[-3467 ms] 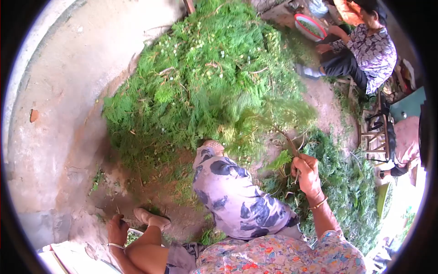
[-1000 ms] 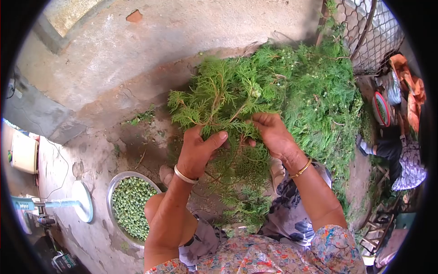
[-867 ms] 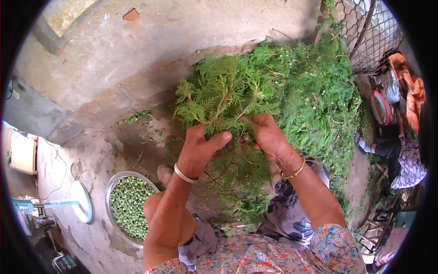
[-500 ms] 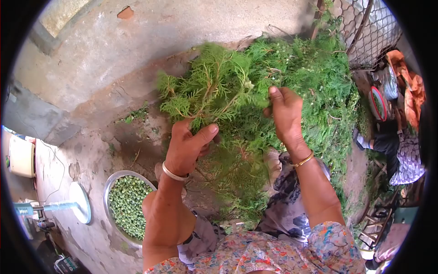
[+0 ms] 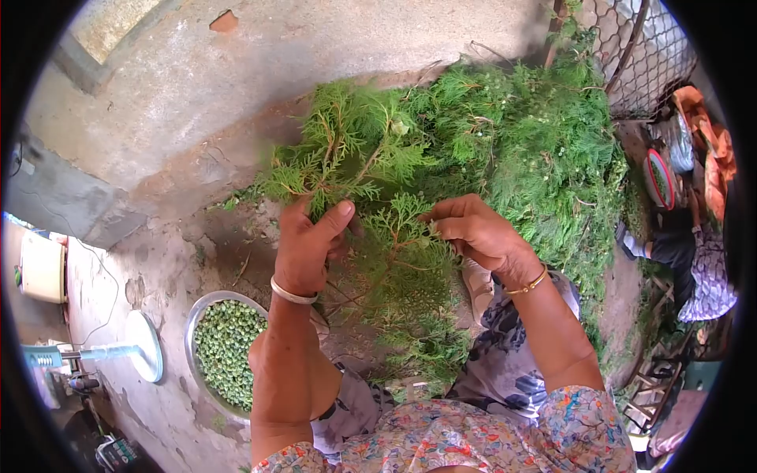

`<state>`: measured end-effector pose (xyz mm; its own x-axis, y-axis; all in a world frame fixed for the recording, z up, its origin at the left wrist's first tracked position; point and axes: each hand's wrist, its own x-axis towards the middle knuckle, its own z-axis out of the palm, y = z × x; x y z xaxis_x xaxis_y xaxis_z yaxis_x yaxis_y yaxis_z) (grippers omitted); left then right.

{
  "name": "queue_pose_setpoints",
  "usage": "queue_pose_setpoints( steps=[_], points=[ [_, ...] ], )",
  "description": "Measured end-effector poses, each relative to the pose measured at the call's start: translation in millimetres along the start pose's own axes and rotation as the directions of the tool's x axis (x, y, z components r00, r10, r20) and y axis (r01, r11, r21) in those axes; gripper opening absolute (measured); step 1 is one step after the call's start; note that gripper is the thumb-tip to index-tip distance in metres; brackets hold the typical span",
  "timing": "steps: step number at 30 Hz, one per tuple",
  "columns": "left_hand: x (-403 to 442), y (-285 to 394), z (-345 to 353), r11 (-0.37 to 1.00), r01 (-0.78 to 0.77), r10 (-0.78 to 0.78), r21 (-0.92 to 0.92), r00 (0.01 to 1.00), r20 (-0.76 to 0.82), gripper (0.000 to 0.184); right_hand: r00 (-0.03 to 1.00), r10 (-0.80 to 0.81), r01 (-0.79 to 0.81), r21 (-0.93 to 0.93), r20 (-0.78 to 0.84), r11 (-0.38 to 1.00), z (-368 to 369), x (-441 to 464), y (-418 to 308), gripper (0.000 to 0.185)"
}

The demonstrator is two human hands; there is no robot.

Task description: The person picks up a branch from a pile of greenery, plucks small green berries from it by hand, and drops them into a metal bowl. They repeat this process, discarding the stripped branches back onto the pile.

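At the far left, we see a dark box with pale lettering too small to read, and a blue stand with a round white base. Beside our left knee sits a metal bowl of green cones; a bumped knee could tip it and spill them. Our left hand pinches a leafy branch between thumb and fingers, in front of us above the ground; a loose pinch could let it twist or drop under a pull. Our right hand has thumb and fingertips drawn together at a lower sprig; we cannot tell whether they grip it. A hard tug could snap it. Farther right lie heaped greenery, a red-rimmed basket and another person. We can read no brand.
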<state>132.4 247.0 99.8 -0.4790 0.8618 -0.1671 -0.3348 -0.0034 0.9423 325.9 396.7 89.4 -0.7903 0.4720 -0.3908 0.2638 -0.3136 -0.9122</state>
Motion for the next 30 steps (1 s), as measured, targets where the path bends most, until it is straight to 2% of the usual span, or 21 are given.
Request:
queue_pose_setpoints(
  steps=[3,6,8,9,11,12,14,15,16,17,18,19,20,21,22,24,25,26,28,29,30],
  points=[
    [0,-1,0,1.000,0.013,-0.013,0.020,1.000,-0.026,0.024,0.998,-0.041,0.037,0.069,0.046,0.997,6,-4,-4,0.024],
    [0,0,2,0.998,0.020,-0.016,0.054,0.997,-0.070,0.024,0.993,-0.065,0.064,0.015,0.096,0.998,8,-2,-2,0.022],
    [0,1,4,0.998,0.024,-0.019,0.063,0.996,-0.093,0.024,0.981,-0.147,0.151,-0.026,0.130,0.988,4,7,8,0.017],
    [-1,2,6,0.998,0.008,-0.002,0.062,0.995,-0.095,0.018,0.981,-0.144,0.149,-0.026,0.131,0.988,5,9,9,0.017],
    [-2,3,7,0.998,-0.010,0.016,0.061,0.995,-0.097,0.015,0.982,-0.177,0.159,-0.223,-0.062,0.962,7,12,10,0.013],
    [-3,3,7,0.999,-0.003,0.007,0.042,0.996,-0.091,0.015,0.982,-0.178,0.160,-0.223,-0.063,0.962,9,13,12,0.013],
    [-2,3,9,1.000,-0.002,0.004,0.021,0.997,-0.073,0.015,0.911,-0.357,0.199,-0.540,-0.205,0.818,9,14,16,0.011],
    [-1,3,8,1.000,-0.010,0.011,0.024,0.999,-0.053,0.014,0.909,-0.361,0.200,-0.541,-0.209,0.817,7,18,19,0.011],
    [-2,2,7,0.999,-0.019,0.020,0.027,0.999,-0.034,0.013,0.767,-0.546,0.219,-0.663,-0.337,0.716,3,23,22,0.011],
    [-4,3,8,0.999,-0.023,0.024,0.028,0.999,-0.028,0.013,0.569,-0.711,0.192,-0.774,-0.413,0.603,-1,26,22,0.011],
    [-8,5,9,0.999,-0.028,0.031,0.042,0.998,-0.062,0.012,0.564,-0.714,0.191,-0.775,-0.415,0.602,-7,23,13,0.011],
    [-11,5,10,0.998,-0.035,0.041,0.056,0.995,-0.096,0.011,0.671,-0.483,0.270,-0.422,-0.562,0.866,-13,19,-2,0.010],
    [-12,4,9,0.997,-0.042,0.047,0.058,0.995,-0.085,0.011,0.783,-0.215,0.276,0.017,-0.583,0.961,-18,15,-14,0.010],
    [-14,2,6,0.992,-0.062,0.068,0.108,0.996,-0.055,0.013,0.830,-0.185,0.344,0.222,-0.525,0.912,-18,12,-17,0.013],
    [-16,0,5,0.984,-0.082,0.087,0.158,0.996,-0.024,0.017,0.823,-0.188,0.353,0.222,-0.536,0.909,-18,10,-21,0.013],
    [-18,-1,5,0.979,-0.078,0.081,0.188,0.997,-0.007,0.021,0.910,-0.170,0.329,0.409,-0.377,0.851,-17,5,-26,0.014],
    [-19,-1,5,0.974,-0.072,0.074,0.214,0.997,-0.003,0.026,0.931,-0.183,0.308,0.410,-0.315,0.859,-22,6,-21,0.020],
    [-20,-3,5,0.973,-0.072,0.071,0.219,0.997,0.011,0.026,0.927,-0.184,0.316,0.413,-0.327,0.854,-24,4,-22,0.020],
    [-19,-6,4,0.964,-0.077,0.072,0.254,0.997,0.032,0.029,0.958,-0.111,0.219,0.425,-0.265,0.878,-22,1,-26,0.027],
    [-19,-7,4,0.963,-0.078,0.070,0.257,0.997,0.040,0.029,0.952,-0.169,0.253,0.341,-0.256,0.905,-19,4,-24,0.031],
    [-19,-7,4,0.954,-0.068,0.049,0.294,0.996,0.073,0.029,0.950,-0.170,0.257,0.343,-0.263,0.903,-15,3,-24,0.031]
  ],
)
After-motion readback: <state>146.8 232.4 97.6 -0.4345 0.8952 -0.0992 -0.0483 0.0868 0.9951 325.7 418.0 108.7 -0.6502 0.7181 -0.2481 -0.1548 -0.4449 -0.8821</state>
